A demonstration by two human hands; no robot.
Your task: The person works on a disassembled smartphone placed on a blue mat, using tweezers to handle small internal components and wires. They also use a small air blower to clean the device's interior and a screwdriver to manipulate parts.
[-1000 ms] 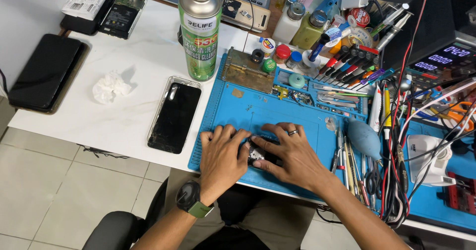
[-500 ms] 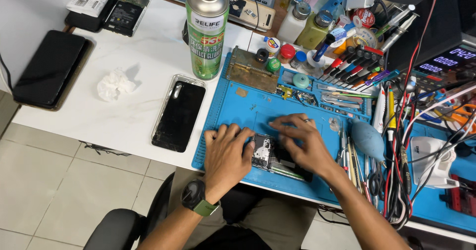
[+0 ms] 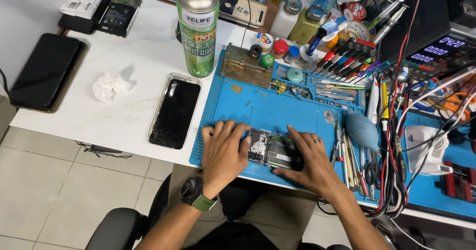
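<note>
An opened phone (image 3: 274, 150) with its insides showing lies flat on the blue work mat (image 3: 277, 106) near the mat's front edge. My left hand (image 3: 223, 150), with a dark watch on the wrist, presses on the phone's left end. At the phone's right end rests my right hand (image 3: 311, 160), which wears a ring; its thumb hooks around the near corner. Both hands grip the phone between them.
A black phone in a clear case (image 3: 175, 112) lies left of the mat, beside a crumpled tissue (image 3: 110, 84). A tall green spray can (image 3: 198, 29) stands behind. Tweezers, screwdrivers, a blue air blower (image 3: 362, 130) and tangled cables crowd the right side.
My hands have drawn apart from the middle to the phone's two ends, which leaves its open inside in view. The head camera has shifted slightly.
</note>
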